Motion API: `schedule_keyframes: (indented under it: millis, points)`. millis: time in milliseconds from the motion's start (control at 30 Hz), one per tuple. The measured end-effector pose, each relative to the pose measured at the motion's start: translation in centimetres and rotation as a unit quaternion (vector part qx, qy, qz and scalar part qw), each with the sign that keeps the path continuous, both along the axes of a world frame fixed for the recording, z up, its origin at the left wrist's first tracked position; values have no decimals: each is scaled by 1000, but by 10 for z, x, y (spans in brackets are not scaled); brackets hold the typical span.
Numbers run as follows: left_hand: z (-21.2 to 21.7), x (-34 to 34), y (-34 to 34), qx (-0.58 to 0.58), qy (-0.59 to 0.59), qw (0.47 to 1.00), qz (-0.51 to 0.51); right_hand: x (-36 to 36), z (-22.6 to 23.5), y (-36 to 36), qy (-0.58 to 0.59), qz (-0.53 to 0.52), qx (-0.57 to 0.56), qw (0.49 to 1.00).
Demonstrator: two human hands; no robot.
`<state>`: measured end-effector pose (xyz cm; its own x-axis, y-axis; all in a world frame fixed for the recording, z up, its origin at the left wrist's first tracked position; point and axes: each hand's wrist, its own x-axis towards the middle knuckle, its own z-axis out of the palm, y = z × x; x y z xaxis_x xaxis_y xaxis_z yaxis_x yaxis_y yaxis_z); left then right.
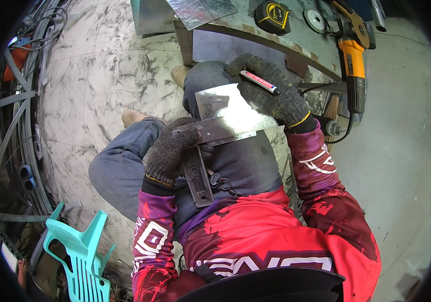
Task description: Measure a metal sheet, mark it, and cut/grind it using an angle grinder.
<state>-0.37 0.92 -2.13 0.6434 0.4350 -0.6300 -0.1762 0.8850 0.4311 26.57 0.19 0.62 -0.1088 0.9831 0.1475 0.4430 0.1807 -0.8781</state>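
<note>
Both my hands wear dark knit gloves. My left hand (166, 151) is closed around the corner of a try square (196, 176), its dark stock pointing down toward my lap. The square's steel blade stretches rightward across a shiny piece of sheet metal (211, 104) held above my thighs. At the sheet's upper right edge, my right hand (276, 98) grips the metal, its fingertips partly hidden. A red and white marker (259, 82) with a black end lies across that hand, seemingly held between its fingers. A keyring (220, 181) hangs beside the square's stock.
A metal workbench (225, 26) ahead bears a tape measure (272, 17), metal sheets (203, 11) and a grinding disc (315, 21). An orange angle grinder (352, 60) hangs at its right edge. Metal strips (18, 116) and a turquoise plastic chair (80, 246) stand left.
</note>
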Motion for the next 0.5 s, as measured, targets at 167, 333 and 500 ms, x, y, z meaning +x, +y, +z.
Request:
schedule_keyframes:
  millis: [167,333,500]
  points:
    - [4,0,1,9,-4,1000,-13,2,3,-1,6,7,-40,999]
    - [7,0,-1,20,15,1000,5,0,10,0,-9,-11,-70,997]
    - [2,-2,2,10,-16,999,-45,0,13,-3,0,-15,-113,993]
